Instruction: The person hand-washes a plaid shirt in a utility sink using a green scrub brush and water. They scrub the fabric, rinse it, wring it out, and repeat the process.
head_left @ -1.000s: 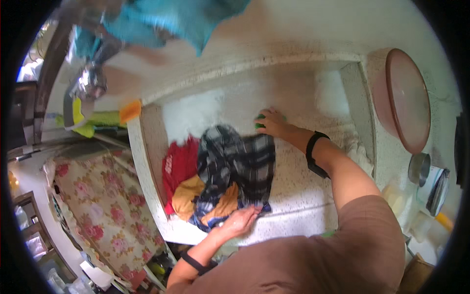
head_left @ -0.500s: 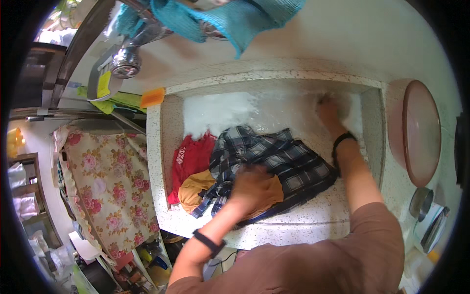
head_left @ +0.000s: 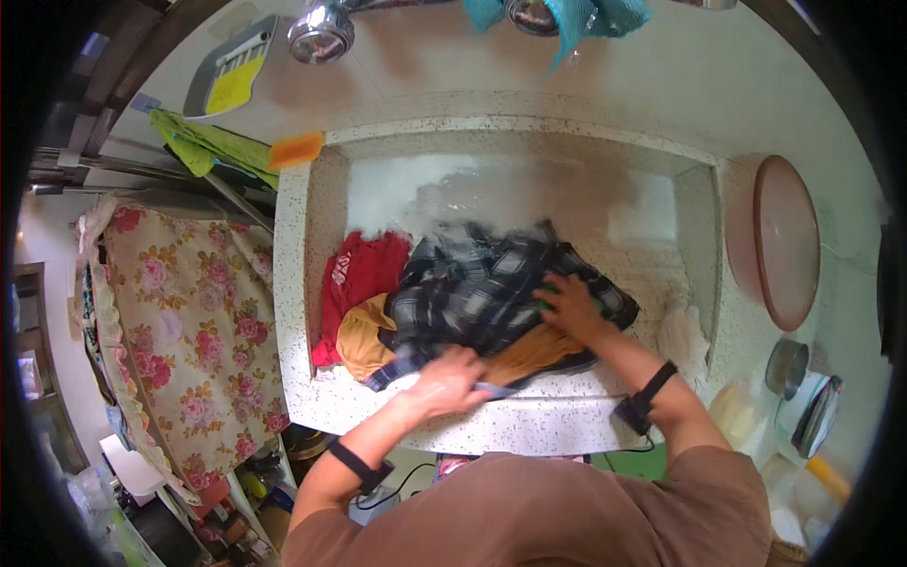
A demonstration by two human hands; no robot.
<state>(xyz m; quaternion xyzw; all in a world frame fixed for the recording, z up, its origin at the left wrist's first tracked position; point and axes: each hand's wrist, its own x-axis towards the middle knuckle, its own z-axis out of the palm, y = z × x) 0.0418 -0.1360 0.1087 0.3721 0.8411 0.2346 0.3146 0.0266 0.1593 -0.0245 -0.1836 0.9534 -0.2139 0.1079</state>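
Observation:
A dark plaid shirt [head_left: 472, 293] with mustard-coloured cloth [head_left: 529, 357] lies bunched over the front of the speckled wash sink [head_left: 425, 126]. My left hand [head_left: 449, 378] holds the shirt's near edge, at the sink's front rim. Farther right, my right hand [head_left: 572, 312] presses down on the shirt with its fingers curled round a small green thing, mostly hidden and too covered to name. Left of the shirt, partly against it, sits a red garment [head_left: 364, 283] with white print. White suds [head_left: 387, 189] and water cover the sink's far part.
An orange sponge [head_left: 296, 149] rests on the back left corner. A pink basin [head_left: 789, 241] leans at the right, near a metal bowl [head_left: 786, 369]. Chrome taps [head_left: 321, 33] and a turquoise cloth [head_left: 595, 19] are at the back. A flowered cover [head_left: 194, 340] hangs at left.
My right hand has come from the sink's far right corner onto the shirt, now with something green under it. My left hand has moved nearer, to the shirt's front edge. The view has shifted.

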